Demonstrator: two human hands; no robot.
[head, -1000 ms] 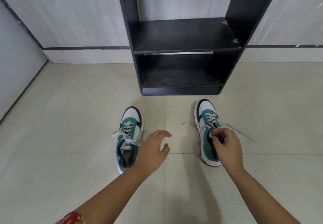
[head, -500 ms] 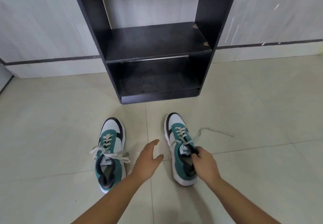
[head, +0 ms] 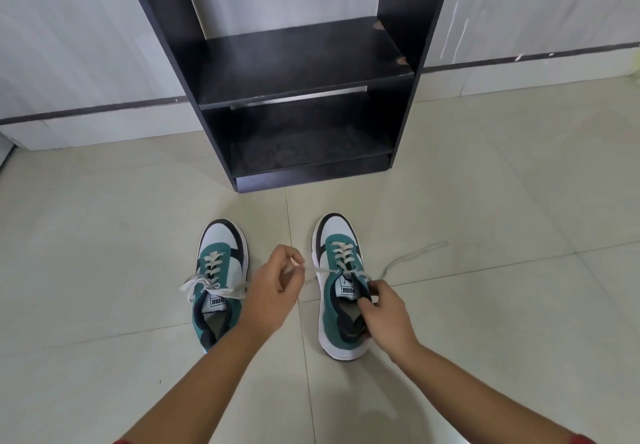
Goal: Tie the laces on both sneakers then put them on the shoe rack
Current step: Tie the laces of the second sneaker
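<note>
2 green-and-white sneakers sit side by side on the tiled floor, toes toward the black shoe rack, whose shelves hold nothing. The left sneaker appears to carry a bow across its tongue already, so the step in hand is tying the right sneaker. The left hand is closed in a pinch on 1 lace end, drawn taut sideways from the top eyelets. The right hand is curled at the sneaker's collar by the tongue; whether it grips the collar or the base of the other lace cannot be told. That second lace end trails loose on the floor to the right. To do this well, the right hand should gather that loose end, match its tension to the left, then cross both low over the tongue so the knot seats snugly before forming loops.
</note>
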